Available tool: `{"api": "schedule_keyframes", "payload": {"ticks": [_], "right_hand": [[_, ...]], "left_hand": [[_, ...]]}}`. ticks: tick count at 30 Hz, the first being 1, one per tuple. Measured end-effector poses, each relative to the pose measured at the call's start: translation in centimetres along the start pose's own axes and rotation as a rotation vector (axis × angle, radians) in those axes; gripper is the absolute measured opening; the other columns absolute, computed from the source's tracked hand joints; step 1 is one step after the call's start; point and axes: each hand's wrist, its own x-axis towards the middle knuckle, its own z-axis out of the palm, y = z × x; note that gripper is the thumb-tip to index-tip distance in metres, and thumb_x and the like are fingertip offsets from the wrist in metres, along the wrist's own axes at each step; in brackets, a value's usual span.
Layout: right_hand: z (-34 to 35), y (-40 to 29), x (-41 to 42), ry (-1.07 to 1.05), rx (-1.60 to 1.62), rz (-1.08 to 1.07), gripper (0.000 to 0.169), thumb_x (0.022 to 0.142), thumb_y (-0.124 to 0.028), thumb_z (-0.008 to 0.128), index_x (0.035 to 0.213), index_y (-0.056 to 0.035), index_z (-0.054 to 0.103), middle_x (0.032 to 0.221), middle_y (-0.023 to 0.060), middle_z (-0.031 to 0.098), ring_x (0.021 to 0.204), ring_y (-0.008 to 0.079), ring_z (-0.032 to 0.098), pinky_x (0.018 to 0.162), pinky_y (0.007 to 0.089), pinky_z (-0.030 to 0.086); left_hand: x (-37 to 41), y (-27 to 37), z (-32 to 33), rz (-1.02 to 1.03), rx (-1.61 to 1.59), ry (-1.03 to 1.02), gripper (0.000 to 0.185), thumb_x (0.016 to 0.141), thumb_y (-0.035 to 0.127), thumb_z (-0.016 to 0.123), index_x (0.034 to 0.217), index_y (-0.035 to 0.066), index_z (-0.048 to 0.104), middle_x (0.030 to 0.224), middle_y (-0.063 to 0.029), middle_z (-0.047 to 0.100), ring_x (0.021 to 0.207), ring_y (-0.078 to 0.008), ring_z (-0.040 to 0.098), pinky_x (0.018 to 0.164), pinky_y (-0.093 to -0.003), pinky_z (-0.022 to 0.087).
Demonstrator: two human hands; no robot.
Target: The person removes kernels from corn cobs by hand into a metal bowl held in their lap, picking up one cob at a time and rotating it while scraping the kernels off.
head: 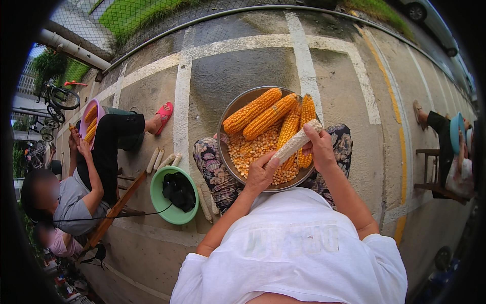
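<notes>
A pale, stripped corn cob [294, 144] slants across the front of a round metal basin [224, 150] that rests on my lap. Around its lower end my left hand [262, 171] is closed, while my right hand [321, 148] grips the upper end. Beneath the cob, loose yellow corn kernels [248, 154] cover the basin's bottom. Several whole ears of orange corn [252, 110] lie on top of the kernels, at the basin's far side and right. One ear [307, 108] on the right is partly hidden behind the cob and my right hand.
Left of my knee stands a green plastic bowl [155, 197] holding a black item. Stripped cobs [153, 159] lie on the concrete around it. A seated person [83, 190] handles corn over a pink basin [99, 108] at left. Another person sits at right with a blue basin [453, 133].
</notes>
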Motion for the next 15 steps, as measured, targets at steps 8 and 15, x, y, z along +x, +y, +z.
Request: {"api": "schedule_keyframes", "payload": {"ticks": [8,15], "right_hand": [[-1.9,1.2,0.2,-0.113,-0.025,0.049,0.036,0.083,-0.039,0.067,0.093,-0.006,0.057,0.073,0.0008,0.06,0.056,0.0067,0.057,0.047,0.0219,0.047],[-3.3,2.0,-0.8,-0.019,0.052,0.02,0.054,0.084,-0.036,0.066,0.123,-0.002,0.049,0.079,0.0029,0.06,0.059,0.0085,0.058,0.05,0.0226,0.048]], "left_hand": [[-0.2,-1.7,-0.4,0.049,0.03,0.025,0.035,0.095,0.03,0.051,0.104,-0.001,0.064,0.077,-0.0059,0.063,0.069,-0.0115,0.056,0.061,-0.0269,0.045],[-0.1,-1.0,0.3,0.192,0.209,0.064,0.035,0.095,0.029,0.047,0.082,0.0,0.059,0.062,-0.0114,0.049,0.056,-0.0206,0.048,0.054,-0.0346,0.04]]}}
